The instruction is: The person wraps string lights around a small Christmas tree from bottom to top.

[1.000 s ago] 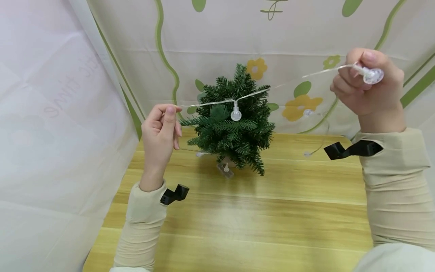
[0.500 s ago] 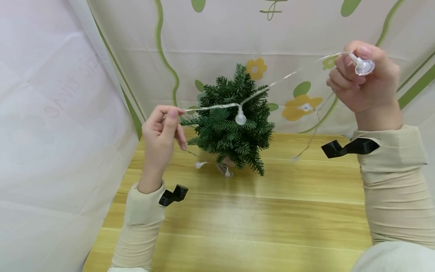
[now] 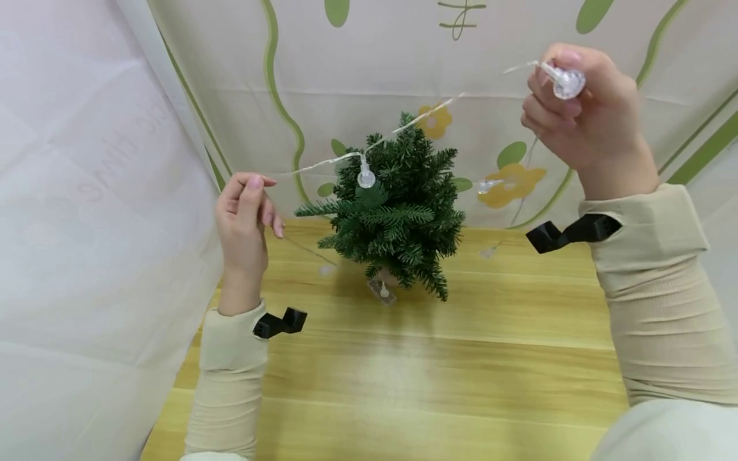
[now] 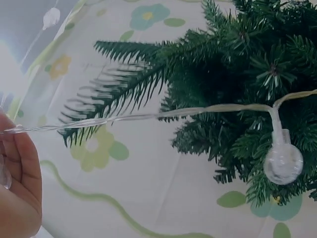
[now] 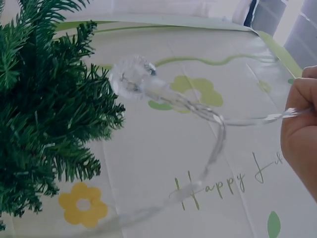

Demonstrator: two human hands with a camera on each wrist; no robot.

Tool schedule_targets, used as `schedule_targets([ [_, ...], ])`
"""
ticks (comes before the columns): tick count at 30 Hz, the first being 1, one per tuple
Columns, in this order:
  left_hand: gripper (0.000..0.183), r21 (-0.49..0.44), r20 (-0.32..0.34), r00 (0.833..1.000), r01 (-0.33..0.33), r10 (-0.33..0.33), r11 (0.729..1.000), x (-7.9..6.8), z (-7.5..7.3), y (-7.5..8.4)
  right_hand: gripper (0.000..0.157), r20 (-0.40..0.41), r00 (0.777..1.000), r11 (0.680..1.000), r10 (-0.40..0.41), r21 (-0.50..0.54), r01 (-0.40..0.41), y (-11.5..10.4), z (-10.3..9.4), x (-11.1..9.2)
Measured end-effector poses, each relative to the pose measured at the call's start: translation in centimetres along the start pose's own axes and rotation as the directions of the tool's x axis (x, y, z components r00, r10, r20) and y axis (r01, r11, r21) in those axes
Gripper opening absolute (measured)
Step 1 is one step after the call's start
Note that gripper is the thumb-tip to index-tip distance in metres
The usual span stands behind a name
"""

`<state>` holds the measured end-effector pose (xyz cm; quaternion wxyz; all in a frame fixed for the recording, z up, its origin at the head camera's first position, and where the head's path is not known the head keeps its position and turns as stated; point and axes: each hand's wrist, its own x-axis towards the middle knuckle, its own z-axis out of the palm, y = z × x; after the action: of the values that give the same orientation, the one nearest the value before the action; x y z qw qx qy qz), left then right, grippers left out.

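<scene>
My left hand (image 3: 242, 230) pinches the clear wire of a string of lights between thumb and forefinger, left of a small green artificial Christmas tree (image 3: 403, 211). Higher up on the right, my right hand (image 3: 594, 121) grips the same string beside a clear round bulb (image 3: 569, 84). Between the hands the wire crosses in front of the tree, and another bulb (image 3: 366, 176) hangs from it. More of the string trails down from each hand. In the left wrist view, a bulb (image 4: 284, 163) overlaps the branches. The right wrist view shows a bulb (image 5: 131, 77) beside the tree.
The tree stands toward the back of a wooden table (image 3: 392, 378). At its base lies a small clear box (image 3: 382, 291). A flower-printed cloth (image 3: 357, 57) hangs behind, and a white cloth (image 3: 86, 256) borders the left side.
Both hands have moved left, the right one also upward, keeping their hold on the string. The bulb between them has shifted left and up across the tree.
</scene>
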<state>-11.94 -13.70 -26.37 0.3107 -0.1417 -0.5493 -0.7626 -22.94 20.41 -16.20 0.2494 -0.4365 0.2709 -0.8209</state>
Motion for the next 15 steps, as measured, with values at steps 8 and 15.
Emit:
schedule_targets([
  [8,0.009,-0.145,0.003,0.976,0.217,-0.219,0.965,1.6,-2.4,-1.1,0.035,-0.069,0.994,0.996,0.085,0.029,-0.083,0.0,0.3,2.3],
  [15,0.026,-0.364,0.02,0.954,0.285,-0.298,0.887,2.7,-3.4,-2.0,0.035,-0.119,0.983,0.99,0.143,0.002,-0.144,0.2,0.4,3.6],
])
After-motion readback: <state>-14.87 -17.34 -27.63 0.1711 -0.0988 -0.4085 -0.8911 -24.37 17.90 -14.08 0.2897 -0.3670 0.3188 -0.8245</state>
